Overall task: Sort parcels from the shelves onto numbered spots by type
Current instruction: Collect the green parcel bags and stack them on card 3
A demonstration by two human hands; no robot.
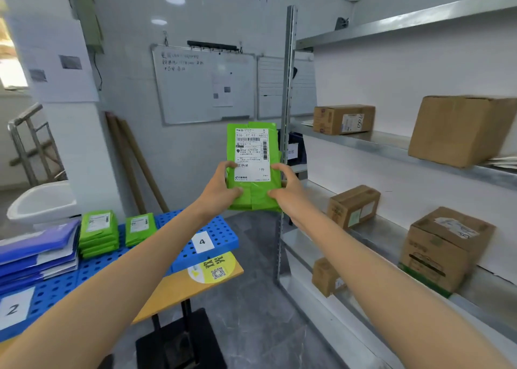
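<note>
I hold a green plastic mailer (253, 195) with a white shipping label upright in the air, in front of the shelf post. My left hand (221, 189) grips its lower left edge and my right hand (288, 188) grips its lower right edge. Below on the left, a blue perforated board (221, 235) carries number cards 4 (202, 241) and 2 (12, 309). A stack of green mailers (98, 233) and a second, lower green stack (140, 228) lie on the board. Blue-purple mailers (39, 254) are piled at the far left.
Metal shelves (372, 142) on the right hold several cardboard boxes, such as a large one (458, 129) and a taped one (444, 247). The board rests on a yellow table (179, 287) with a black base. A white sink (42, 203) and whiteboards (204, 86) stand behind.
</note>
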